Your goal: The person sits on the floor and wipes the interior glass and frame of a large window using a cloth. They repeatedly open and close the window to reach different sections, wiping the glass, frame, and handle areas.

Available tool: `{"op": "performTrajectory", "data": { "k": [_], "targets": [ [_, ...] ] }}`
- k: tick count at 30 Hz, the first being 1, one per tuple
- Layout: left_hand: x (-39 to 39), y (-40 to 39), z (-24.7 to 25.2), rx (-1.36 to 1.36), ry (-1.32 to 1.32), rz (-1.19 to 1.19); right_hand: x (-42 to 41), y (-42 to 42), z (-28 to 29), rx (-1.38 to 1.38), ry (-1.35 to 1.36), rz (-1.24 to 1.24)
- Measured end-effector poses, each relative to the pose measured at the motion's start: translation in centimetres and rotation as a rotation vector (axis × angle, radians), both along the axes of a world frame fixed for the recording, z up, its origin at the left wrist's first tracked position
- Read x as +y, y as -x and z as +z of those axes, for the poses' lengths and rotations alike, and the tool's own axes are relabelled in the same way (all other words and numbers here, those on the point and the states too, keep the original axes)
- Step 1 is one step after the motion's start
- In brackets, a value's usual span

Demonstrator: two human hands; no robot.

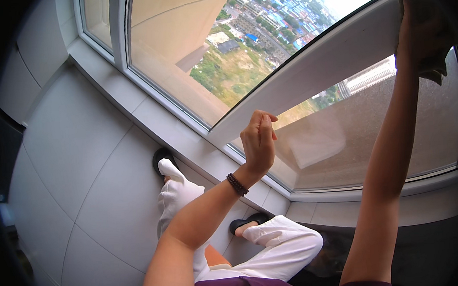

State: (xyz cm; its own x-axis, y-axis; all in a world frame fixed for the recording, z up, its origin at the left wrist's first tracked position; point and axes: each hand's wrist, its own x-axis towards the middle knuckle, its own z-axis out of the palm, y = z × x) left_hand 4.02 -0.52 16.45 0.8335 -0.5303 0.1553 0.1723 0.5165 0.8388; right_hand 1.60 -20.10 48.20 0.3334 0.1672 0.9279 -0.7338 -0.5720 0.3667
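Note:
My right hand (421, 33) reaches to the upper right and presses a dark cloth (438, 65) against the window. The cloth lies across the upper part of a wide white frame post (327, 70) and the glass beside it. Shade hides most of those fingers. My left hand (258, 143) is raised in front of the lower end of the post, fingers curled in, with nothing visible in it. Around the left wrist is a dark beaded bracelet (237, 184). Beyond the post, the right window pane (370, 134) looks hazy and carries a pale reflection.
A tiled ledge (164, 115) runs below the windows. My feet, in black slippers (249, 222), stand on grey floor tiles (84, 159) close to it. Left of the post, another pane (192, 58) shows buildings far below. A dark, unclear area (420, 245) lies at lower right.

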Motion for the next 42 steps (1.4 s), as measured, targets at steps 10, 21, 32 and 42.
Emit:
{"op": "performTrajectory", "data": {
  "k": [10, 21, 32, 42],
  "targets": [
    [-0.1, -0.5, -0.2, -0.032, -0.020, 0.021, 3.5, -5.6, -11.9, -0.201, 0.014, -0.003],
    [0.0, -2.4, -0.3, -0.040, 0.034, 0.127, 6.0, 1.7, -33.0, 0.188, -0.502, -0.011],
    [0.5, -2.1, -3.6, -0.314, -0.184, 0.120, 2.2, 8.3, 0.3, 0.326, 0.051, -0.038],
    [4.8, -1.5, -3.3, -0.508, -0.375, -0.242, -4.8, 37.0, -1.6, -0.072, 0.043, -0.285]
  ]
}}
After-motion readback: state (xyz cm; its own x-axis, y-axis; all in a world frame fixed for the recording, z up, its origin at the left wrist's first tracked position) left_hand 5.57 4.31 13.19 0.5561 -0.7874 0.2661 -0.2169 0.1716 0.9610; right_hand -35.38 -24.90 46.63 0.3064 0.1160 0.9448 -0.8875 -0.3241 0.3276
